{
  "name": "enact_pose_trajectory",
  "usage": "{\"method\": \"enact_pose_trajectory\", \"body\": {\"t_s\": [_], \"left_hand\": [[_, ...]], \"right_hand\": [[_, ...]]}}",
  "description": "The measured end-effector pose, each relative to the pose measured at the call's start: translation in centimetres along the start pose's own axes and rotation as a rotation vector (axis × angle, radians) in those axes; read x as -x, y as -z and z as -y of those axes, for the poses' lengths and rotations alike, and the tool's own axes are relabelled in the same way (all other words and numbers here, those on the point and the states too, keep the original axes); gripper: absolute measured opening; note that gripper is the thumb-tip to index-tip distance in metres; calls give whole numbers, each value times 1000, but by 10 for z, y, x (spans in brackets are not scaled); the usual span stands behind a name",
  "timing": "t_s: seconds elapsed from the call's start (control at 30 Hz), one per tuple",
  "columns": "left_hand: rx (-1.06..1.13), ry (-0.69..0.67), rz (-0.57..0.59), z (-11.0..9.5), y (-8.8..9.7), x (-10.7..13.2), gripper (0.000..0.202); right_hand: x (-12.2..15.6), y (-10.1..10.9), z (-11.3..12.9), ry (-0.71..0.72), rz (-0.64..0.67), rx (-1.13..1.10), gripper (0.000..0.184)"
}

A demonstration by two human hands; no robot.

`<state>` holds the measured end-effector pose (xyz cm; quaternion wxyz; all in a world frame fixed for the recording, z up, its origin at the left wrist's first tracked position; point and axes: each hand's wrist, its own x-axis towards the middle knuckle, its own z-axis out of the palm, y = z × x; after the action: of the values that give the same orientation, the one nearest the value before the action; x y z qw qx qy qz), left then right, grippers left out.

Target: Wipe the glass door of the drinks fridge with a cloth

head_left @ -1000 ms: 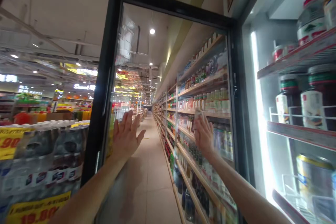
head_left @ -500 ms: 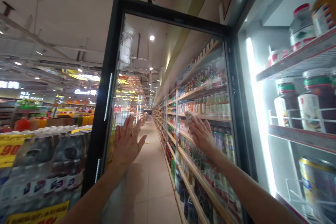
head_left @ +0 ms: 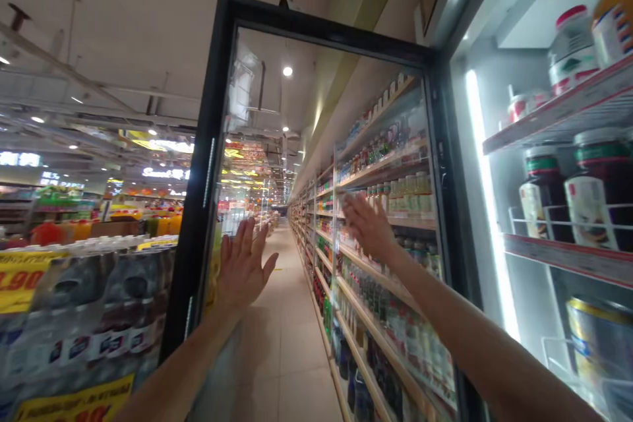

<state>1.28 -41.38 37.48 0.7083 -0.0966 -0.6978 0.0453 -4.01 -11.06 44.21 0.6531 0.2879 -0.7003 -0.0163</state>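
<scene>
Right-hand fingers [head_left: 361, 213] hold a blurred cloth [head_left: 345, 197] at their tips against the glass door [head_left: 321, 28], left hand [head_left: 241, 277] spread.

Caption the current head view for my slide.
Left hand spread, right hand with a blurred pale cloth, raised at an open glass door beside lit shelves.

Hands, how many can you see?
2. The left hand is spread open near the left side of the door; the right hand is raised farther right, with a blurred pale thing. Others far off might be hidden.
</scene>
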Motion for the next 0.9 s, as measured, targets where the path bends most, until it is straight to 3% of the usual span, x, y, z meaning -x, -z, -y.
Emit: {"method": "enact_pose_trajectory", "body": {"t_s": [0.1, 0.17, 0.23, 0.33, 0.37, 0.4, 0.43, 0.53, 0.6, 0.67, 0.8, 0.83, 0.9], "left_hand": [[13, 11, 19, -2, 2, 0, 61], [9, 11, 12, -3, 4, -1, 62], [-2, 7, -1, -3, 4, -1, 62], [-12, -2, -12, -2, 4, 0, 61], [-13, -3, -9, -2, 4, 0, 61], [-16, 0, -3, -1, 4, 0, 60], [-18, 3, 3, -1, 3, 0, 60], [-23, 3, 10, -2, 2, 0, 59], [-33, -5, 10, -3, 2, 1, 58], [-53, -10, 11, -2, 4, 1, 56], [-82, -53, 75, 8, 20, -12, 50], [-81, -81, 116, 13, 25, -19, 47], [-88, -98, 187, 21, 36, -39, 44]], "right_hand": [[-7, 10, -40, -519, -189, 24, 48], [-18, 12, -48, -720, -273, 22, 49], [-30, 7, -31, -615, -235, 3, 48], [-39, -2, 12, -94, -51, -34, 48], [-40, -4, 20, 44, -5, -35, 48], [-40, -4, 23, 96, 13, -31, 48], [-40, -3, 20, 52, 2, -22, 47], [-45, 4, -6, -449, -168, -5, 47], [-54, 6, -13, -658, -259, -23, 48], [-64, 4, 1, -551, -233, -54, 49], [-72, -3, 48, 47, -1, -85, 46], [-71, -3, 52, 100, 24, -81, 46], [-68, -1, 47, -21, -9, -58, 44]]}}
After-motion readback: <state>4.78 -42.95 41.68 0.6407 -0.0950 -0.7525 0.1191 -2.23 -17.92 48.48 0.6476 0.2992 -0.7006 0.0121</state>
